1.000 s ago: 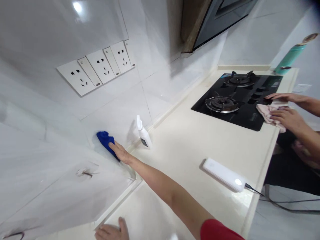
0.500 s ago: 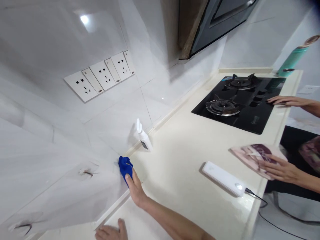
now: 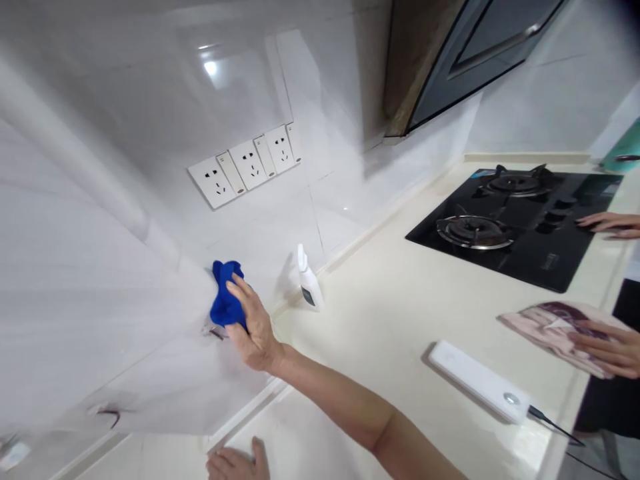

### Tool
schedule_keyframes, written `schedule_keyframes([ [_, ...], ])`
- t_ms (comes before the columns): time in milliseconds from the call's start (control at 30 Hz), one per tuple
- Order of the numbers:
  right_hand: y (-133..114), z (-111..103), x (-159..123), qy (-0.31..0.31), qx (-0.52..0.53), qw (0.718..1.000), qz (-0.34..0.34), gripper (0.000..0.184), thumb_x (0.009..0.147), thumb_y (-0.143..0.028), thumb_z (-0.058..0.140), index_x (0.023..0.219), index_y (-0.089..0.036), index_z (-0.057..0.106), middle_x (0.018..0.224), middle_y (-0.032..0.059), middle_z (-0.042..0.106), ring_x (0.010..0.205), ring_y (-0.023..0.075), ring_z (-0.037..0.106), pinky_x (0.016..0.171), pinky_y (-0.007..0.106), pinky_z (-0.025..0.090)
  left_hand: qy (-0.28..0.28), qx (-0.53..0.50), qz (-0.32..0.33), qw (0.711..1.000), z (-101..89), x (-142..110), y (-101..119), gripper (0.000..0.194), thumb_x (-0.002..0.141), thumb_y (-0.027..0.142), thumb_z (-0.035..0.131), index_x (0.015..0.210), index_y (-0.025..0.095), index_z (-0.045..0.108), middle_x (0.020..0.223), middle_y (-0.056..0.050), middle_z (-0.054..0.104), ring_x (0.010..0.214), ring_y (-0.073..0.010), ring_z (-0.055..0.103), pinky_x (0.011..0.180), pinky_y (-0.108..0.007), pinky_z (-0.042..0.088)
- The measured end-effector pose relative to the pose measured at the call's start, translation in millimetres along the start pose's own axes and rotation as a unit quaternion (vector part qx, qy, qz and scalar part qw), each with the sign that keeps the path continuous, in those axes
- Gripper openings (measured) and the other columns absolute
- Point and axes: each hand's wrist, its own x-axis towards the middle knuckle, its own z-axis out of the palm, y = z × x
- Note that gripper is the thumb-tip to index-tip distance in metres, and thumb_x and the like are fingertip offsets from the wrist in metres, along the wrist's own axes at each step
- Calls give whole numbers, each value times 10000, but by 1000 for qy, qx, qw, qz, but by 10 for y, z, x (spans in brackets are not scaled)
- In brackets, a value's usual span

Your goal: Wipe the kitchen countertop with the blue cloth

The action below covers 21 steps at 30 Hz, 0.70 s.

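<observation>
My right hand (image 3: 255, 330) holds a blue cloth (image 3: 227, 297) pressed on the white tiled wall near the corner, above the counter. Its fingers and thumb grip the cloth, just by a small hook-like metal piece (image 3: 216, 333) on the wall. At the bottom edge, my left hand (image 3: 237, 461) rests flat on the pale countertop (image 3: 360, 347), thumb spread out and nothing in it. A white spray bottle (image 3: 311, 283) stands against the back wall, to the right of my right hand.
Another person's hand presses a pink patterned cloth (image 3: 555, 333) on the counter's front edge; a second hand (image 3: 613, 223) touches the black gas hob (image 3: 525, 260). A white corded device (image 3: 477, 380) lies nearby. Wall sockets (image 3: 250, 163) and a cabinet (image 3: 425, 60) are above.
My right hand has moved the blue cloth up the wall from the counter's back edge. My left hand stays on the counter. The view has shifted left.
</observation>
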Motion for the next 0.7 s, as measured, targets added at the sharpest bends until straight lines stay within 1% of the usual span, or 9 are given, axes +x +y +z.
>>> schedule_keyframes([
  [100, -186, -28, 384, -51, -50, 996, -52, 579, 964, -440, 397, 1501, -281, 252, 1593, 49, 231, 1459, 220, 283, 1193, 432, 325, -35, 20, -5, 999, -99, 7, 54, 953, 757, 558, 291, 1319, -207, 379, 1433, -400, 347, 1424, -429, 236, 1158, -551, 213],
  [200, -443, -74, 791, -87, -75, 991, -65, 501, 989, -418, 361, 1466, -265, 336, 1585, -14, 255, 1479, 181, 229, 1217, 345, 286, -58, 26, -10, 998, -169, 13, 98, 963, 755, 566, 276, 1324, -206, 365, 1448, -398, 323, 1426, -431, 225, 1167, -544, 193],
  [267, -571, -120, 1030, -102, -41, 991, -82, 487, 1016, -423, 257, 1450, -226, 354, 1553, -49, 328, 1490, 135, 170, 1223, 284, 244, -64, 25, -10, 998, -190, 13, 115, 955, 755, 560, 283, 1322, -205, 363, 1447, -405, 314, 1425, -435, 220, 1158, -557, 203],
  [333, -585, -151, 1187, -123, 24, 987, -98, 550, 1013, -461, 161, 1470, -186, 296, 1536, -68, 362, 1488, 111, 145, 1223, 293, 222, -62, 26, -7, 998, -197, 9, 124, 945, 757, 553, 286, 1320, -203, 363, 1440, -409, 323, 1423, -435, 220, 1146, -569, 220],
  [400, -439, -126, 1223, -135, 103, 983, -67, 597, 997, -510, 142, 1495, -196, 238, 1546, -77, 345, 1475, 111, 194, 1215, 340, 237, -53, 28, 0, 998, -191, 6, 126, 951, 754, 557, 279, 1315, -206, 367, 1432, -409, 333, 1420, -436, 226, 1144, -568, 226],
  [433, -304, -86, 1191, -132, 137, 981, -25, 599, 989, -538, 167, 1498, -231, 244, 1547, -89, 342, 1462, 112, 239, 1209, 352, 251, -48, 28, 3, 998, -182, 4, 125, 960, 751, 565, 269, 1309, -209, 373, 1427, -409, 338, 1416, -439, 231, 1146, -565, 225],
  [500, 56, 32, 1044, -111, 184, 971, 103, 581, 975, -583, 249, 1476, -298, 323, 1522, -106, 390, 1423, 122, 340, 1199, 362, 283, -40, 28, 3, 999, -155, 3, 118, 981, 748, 583, 241, 1308, -210, 379, 1424, -407, 341, 1409, -445, 241, 1148, -565, 222],
  [600, 639, 207, 687, -98, 215, 931, 280, 614, 923, -645, 387, 1427, -298, 437, 1446, -56, 507, 1366, 167, 442, 1197, 400, 299, -32, 32, -3, 999, -109, 5, 102, 991, 754, 598, 208, 1320, -199, 375, 1422, -403, 345, 1408, -441, 249, 1139, -572, 233],
  [700, 1032, 250, 262, -90, 248, 908, 327, 656, 895, -663, 437, 1412, -261, 466, 1455, -21, 502, 1389, 184, 411, 1215, 418, 244, -27, 33, 21, 999, -103, 6, 98, 996, 757, 594, 204, 1307, -220, 369, 1406, -425, 338, 1411, -446, 234, 1133, -579, 236],
])
